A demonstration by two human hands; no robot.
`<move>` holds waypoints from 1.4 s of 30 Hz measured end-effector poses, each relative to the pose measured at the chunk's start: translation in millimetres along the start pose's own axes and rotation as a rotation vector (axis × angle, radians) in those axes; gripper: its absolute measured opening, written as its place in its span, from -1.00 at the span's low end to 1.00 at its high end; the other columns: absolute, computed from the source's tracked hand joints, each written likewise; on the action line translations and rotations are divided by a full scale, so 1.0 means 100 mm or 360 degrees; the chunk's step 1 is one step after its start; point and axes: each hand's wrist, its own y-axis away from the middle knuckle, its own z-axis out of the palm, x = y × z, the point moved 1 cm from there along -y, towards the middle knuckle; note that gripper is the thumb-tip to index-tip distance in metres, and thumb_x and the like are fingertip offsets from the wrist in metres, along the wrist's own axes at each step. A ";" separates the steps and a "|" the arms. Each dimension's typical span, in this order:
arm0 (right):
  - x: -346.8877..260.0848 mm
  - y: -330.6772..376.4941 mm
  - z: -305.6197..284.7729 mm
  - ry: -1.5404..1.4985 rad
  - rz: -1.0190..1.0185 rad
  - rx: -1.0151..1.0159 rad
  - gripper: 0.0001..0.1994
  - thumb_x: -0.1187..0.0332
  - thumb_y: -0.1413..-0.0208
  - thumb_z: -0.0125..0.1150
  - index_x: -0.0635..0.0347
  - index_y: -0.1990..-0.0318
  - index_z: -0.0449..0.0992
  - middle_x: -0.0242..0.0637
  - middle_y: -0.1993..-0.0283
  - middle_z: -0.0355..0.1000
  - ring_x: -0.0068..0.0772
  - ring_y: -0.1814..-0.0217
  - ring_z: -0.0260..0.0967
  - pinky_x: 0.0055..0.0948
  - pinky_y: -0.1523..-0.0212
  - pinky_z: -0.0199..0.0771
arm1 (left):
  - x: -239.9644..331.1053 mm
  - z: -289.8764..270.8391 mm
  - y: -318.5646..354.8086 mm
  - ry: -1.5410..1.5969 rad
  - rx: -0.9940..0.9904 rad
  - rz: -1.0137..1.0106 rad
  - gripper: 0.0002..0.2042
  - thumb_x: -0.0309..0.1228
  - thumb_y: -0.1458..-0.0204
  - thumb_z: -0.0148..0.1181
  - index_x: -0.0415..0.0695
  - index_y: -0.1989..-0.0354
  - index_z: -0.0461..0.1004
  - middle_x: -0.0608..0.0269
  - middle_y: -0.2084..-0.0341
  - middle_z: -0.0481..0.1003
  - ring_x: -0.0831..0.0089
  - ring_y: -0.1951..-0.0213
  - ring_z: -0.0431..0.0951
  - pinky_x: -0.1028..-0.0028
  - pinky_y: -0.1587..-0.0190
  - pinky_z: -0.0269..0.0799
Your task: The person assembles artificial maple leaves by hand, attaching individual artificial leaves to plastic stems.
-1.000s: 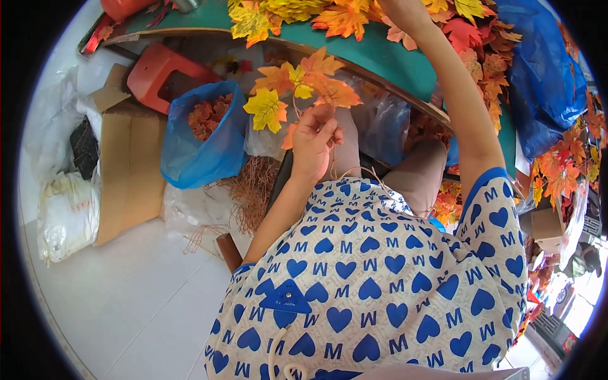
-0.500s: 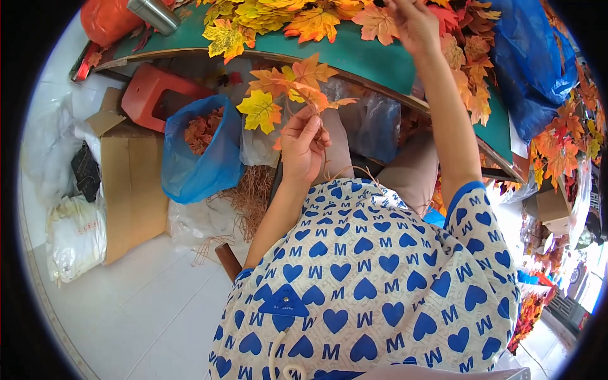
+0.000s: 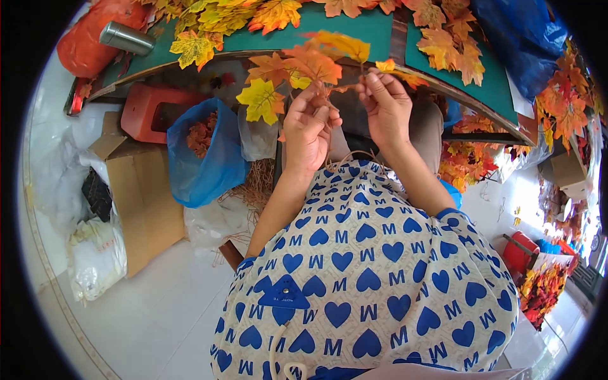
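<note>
The left hand (image 3: pixel 308 123) has its grip pinching the stems of a spray of orange and yellow leaves (image 3: pixel 313 64), which fans out around 11 o'clock from it. Between 2 and 3 o'clock, the right hand (image 3: pixel 386 111) has its grip pressed together on the thin stem of a blurred yellow-orange leaf (image 3: pixel 344 45). Farther out from the left hand, the green worktop (image 3: pixel 373 31) spans 12 to 1 o'clock; a yellow leaf pile (image 3: pixel 225 18) lies on it at 11, a metal flask (image 3: pixel 126 38) at 10. Below are a red stool (image 3: pixel 136 114) at 9 and a blue bag (image 3: pixel 202 180) of leaves at 8.
</note>
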 end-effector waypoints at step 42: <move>0.31 0.22 -0.74 0.0213 0.0250 0.0232 -0.84 0.46 -0.02 0.24 0.27 0.23 0.52 -0.38 0.36 0.48 -0.61 0.38 0.44 -0.72 0.37 0.48 | -0.53 -0.37 0.10 -0.0157 0.0016 -0.0943 -0.54 -0.62 -0.05 0.04 -0.13 -0.17 0.15 0.18 0.19 0.45 0.46 0.22 0.50 0.56 0.13 0.45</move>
